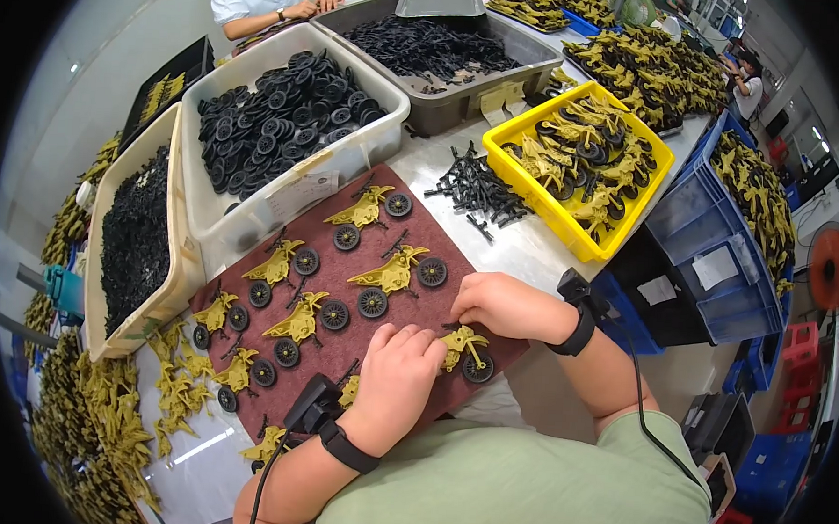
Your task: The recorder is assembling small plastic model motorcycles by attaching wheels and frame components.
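Observation:
Near the front edge of a maroon mat (332, 225), a yellow toy motorcycle (459, 344) with a black wheel (478, 366) stands between my hands. My left hand (398, 378) has its fingers curled against the toy's left side, gripping it and covering part of it. Just above the toy, my right hand (502, 305) is closed in a pinch. A bit of black shows below those fingertips, but what they hold is hidden. Several similar motorcycles lie in rows on the mat, such as one toy motorcycle (391, 275) with two spoked wheels and a black handlebar piece.
Beyond the mat sit a white bin of black wheels (281, 115), a grey bin of black parts (429, 52) and a yellow tray (626, 238) of motorcycles. Small black pieces (479, 185) are heaped beside it. Loose yellow parts (180, 378) lie left. Another person (262, 2) works opposite.

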`<act>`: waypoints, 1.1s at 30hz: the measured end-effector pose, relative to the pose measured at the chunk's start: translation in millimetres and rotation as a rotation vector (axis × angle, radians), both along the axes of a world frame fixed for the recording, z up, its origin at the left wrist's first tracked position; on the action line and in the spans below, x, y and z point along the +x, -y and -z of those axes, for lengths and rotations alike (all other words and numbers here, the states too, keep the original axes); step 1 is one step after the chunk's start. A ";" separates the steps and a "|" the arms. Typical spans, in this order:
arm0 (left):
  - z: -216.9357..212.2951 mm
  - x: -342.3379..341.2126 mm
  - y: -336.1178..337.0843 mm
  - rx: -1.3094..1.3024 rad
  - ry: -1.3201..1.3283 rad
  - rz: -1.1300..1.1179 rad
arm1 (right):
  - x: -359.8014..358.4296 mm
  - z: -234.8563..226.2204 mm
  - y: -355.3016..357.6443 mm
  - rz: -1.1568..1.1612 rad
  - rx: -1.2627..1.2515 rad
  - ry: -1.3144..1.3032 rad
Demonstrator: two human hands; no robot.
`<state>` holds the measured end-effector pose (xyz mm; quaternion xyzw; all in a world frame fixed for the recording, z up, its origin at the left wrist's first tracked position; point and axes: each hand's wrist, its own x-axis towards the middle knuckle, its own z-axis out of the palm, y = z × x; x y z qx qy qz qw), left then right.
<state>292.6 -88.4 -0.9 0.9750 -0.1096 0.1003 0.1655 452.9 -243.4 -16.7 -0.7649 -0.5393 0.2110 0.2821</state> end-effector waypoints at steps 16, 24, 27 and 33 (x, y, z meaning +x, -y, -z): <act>-5.2 0.2 0.5 0.158 -0.039 0.083 | -46.6 -11.0 32.6 0.161 0.190 -0.016; 10.1 3.7 -1.2 0.235 0.038 0.036 | -50.3 6.0 44.9 0.164 0.263 0.006; 5.5 7.3 -8.5 0.119 0.012 0.069 | -53.3 12.5 34.4 0.236 0.344 0.027; -16.2 5.5 -6.0 -0.317 0.015 0.045 | -55.5 5.9 30.4 0.327 0.455 -0.346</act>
